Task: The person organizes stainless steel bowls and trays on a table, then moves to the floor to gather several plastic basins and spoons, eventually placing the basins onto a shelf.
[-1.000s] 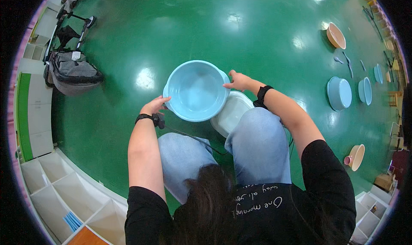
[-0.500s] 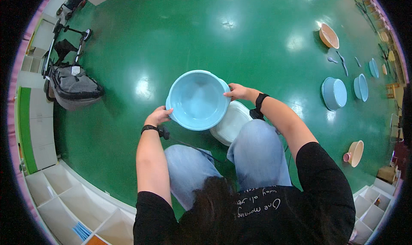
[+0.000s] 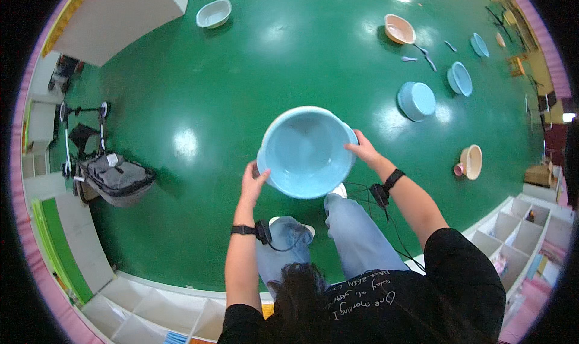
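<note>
Round blue basin (image 3: 309, 154), smooth and glossy, held up in front of the legs between two separated hands.
Left hand (image 3: 253, 181) clamped on its left rim, right hand (image 3: 365, 151) on its right, thumbs over the edge; a pale rim (image 3: 288, 112) shows behind its upper edge. Floor (image 3: 241, 91): glossy green, patchy glare, running wide ahead. White cubby shelves (image 3: 175, 289) bound the rear; grey fabric stroller (image 3: 117, 178) at left. Rightward, cream basin (image 3: 474, 162) beside pink cup (image 3: 458, 170); farther, upturned blue basin (image 3: 417, 101); far ahead, pale oval basin (image 3: 213, 14) near a whitish panel (image 3: 126, 18).
</note>
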Tool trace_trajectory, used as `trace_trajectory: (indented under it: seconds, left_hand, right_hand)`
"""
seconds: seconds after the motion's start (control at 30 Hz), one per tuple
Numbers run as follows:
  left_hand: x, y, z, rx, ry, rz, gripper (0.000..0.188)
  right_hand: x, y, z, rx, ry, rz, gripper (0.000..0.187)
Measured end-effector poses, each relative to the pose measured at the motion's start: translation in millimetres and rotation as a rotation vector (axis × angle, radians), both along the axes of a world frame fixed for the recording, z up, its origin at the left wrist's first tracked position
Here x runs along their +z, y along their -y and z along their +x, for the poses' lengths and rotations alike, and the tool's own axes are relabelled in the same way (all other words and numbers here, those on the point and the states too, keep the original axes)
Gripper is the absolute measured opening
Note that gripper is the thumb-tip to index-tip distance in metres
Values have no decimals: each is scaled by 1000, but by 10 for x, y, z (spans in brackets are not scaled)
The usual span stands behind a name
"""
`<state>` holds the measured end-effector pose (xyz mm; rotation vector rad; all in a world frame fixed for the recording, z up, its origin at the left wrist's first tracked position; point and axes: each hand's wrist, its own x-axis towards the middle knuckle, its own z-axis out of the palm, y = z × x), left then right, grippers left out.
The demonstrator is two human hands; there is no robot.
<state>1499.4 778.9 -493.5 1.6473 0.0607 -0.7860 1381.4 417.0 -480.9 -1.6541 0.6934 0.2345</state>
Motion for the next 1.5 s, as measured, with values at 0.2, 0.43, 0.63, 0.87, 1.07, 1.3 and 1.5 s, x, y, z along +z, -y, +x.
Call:
trace_trajectory:
  seconds: [0.2, 0.43, 0.63, 0.87, 1.07, 1.3, 1.5]
  left_hand:
    - [887, 194, -816, -106, -124, -13, 48]
    - [2093, 190, -1350, -139, -191, -58, 49]
    - [2917, 326, -1313, -469, -98, -76, 43]
    - [3717, 756, -1791, -1001, -69, -141, 42]
    - [4240, 1461, -2644, -1303, -158, -243, 34]
    - [3889, 2305, -3462, -1478, 34, -49, 28]
    - [3595, 3000, -4292, -1511, 31, 97, 24]
  right_hand:
    - [1153, 98, -1061, -142, -178, -75, 55]
    - [2313, -163, -2076, -261, -203, -139, 59]
    - [3211, -624, -2824, -502, -203, -229, 58]
    - [3981, -1203, -4186, -985, -220, -210, 58]
    - [4469, -1633, -5569, -1518, -133, -144, 61]
    - [4741, -1819, -7207, -2106, 364, 35, 51]
    - [5116, -1784, -8468, -2486, 565, -171, 61]
